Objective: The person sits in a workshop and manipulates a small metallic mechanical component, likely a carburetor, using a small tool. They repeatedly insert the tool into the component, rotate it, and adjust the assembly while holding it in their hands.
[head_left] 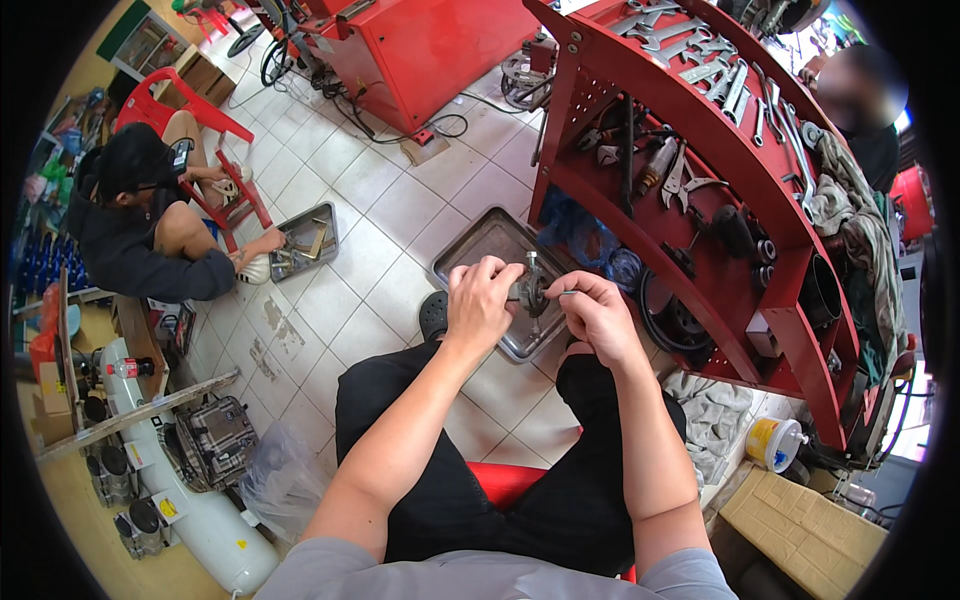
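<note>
A small grey metal machine part with a rod-like end at its top and bottom is held in front of me, above a grey tray on the floor. My left hand is closed on its left side, thumb and fingers bent around it. On the other side, my right hand is closed in a pinch at the part's edge. A thin dark piece seems to show between those fingertips, too small to name. The part hides some of the tray behind it.
A red tool rack with wrenches and pliers stands to the right. At the left, a seated person reaches into another tray. A red cabinet is ahead; a white cylinder lies lower left.
</note>
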`<action>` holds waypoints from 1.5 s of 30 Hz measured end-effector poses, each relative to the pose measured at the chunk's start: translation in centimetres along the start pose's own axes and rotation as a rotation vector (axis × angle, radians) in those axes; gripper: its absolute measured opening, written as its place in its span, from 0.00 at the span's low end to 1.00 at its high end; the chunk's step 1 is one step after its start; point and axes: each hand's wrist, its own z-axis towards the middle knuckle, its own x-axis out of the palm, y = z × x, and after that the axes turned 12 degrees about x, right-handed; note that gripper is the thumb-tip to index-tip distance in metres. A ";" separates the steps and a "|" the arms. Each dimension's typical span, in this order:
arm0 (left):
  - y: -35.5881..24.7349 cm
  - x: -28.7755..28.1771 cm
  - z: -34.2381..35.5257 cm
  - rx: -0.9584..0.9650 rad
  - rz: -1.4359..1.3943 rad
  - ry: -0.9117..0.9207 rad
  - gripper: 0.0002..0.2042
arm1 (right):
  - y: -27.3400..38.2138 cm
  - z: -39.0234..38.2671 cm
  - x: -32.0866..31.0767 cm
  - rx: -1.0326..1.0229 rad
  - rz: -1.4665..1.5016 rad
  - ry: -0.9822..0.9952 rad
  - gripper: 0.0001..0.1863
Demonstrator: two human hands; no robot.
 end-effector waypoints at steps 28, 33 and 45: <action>-0.4 -0.1 0.0 0.060 0.033 -0.028 0.23 | -0.1 0.5 -1.1 -0.021 -0.100 0.087 0.10; -0.2 -0.1 0.0 0.026 0.031 -0.021 0.24 | 0.5 -0.2 -1.9 -0.025 0.148 0.232 0.11; -0.3 -0.2 0.0 0.023 0.021 0.003 0.25 | 0.2 0.3 -1.0 0.020 -0.002 0.074 0.10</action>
